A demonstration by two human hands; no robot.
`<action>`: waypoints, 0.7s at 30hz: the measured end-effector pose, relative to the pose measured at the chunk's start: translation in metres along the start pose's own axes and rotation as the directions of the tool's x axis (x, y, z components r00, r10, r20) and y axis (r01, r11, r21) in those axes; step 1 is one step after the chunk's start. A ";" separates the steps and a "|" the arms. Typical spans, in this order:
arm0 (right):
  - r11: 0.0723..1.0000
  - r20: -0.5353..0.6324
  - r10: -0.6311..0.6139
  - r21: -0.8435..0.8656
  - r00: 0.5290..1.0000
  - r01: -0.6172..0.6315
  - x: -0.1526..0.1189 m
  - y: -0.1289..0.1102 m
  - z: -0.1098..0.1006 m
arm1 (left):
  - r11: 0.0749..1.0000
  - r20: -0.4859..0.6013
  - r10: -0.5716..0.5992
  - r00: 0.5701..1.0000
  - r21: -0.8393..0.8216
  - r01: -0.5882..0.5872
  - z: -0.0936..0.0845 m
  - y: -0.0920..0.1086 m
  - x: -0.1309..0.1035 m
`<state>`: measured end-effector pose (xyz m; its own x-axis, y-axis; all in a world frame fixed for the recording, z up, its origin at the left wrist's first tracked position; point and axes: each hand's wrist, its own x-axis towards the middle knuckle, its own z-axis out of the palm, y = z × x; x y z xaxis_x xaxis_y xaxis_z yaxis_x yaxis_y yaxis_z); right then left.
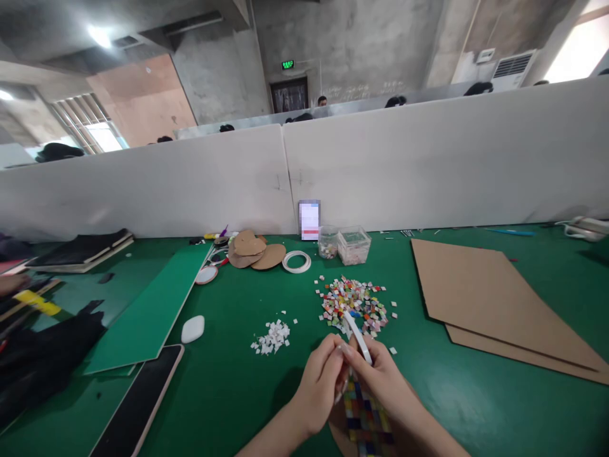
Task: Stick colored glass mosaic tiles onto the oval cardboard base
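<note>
White tool (358, 337) lies in the right hand (375, 367).

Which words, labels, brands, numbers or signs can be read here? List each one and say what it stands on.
"EXIT": in small green letters on the lit sign above the door; the characters over it are too blurred to read.
Pale handwriting on the concrete wall: too faint and small to read.
Text on the upright screen: too blurred to read.
I can make out no other text.
</note>
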<state>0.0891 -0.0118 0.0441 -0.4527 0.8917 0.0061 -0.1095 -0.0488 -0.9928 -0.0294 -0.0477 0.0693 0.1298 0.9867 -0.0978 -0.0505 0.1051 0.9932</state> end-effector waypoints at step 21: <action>0.987 -0.012 -0.057 -0.149 0.998 0.055 0.004 -0.004 -0.007 | 1.000 0.130 0.015 0.991 -0.025 -0.012 -0.007 -0.004 0.003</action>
<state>0.0941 -0.0048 0.0473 -0.4349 0.8984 0.0614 -0.0008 0.0679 -0.9977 -0.0361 -0.0445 0.0644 0.2570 0.9636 -0.0734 -0.0770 0.0962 0.9924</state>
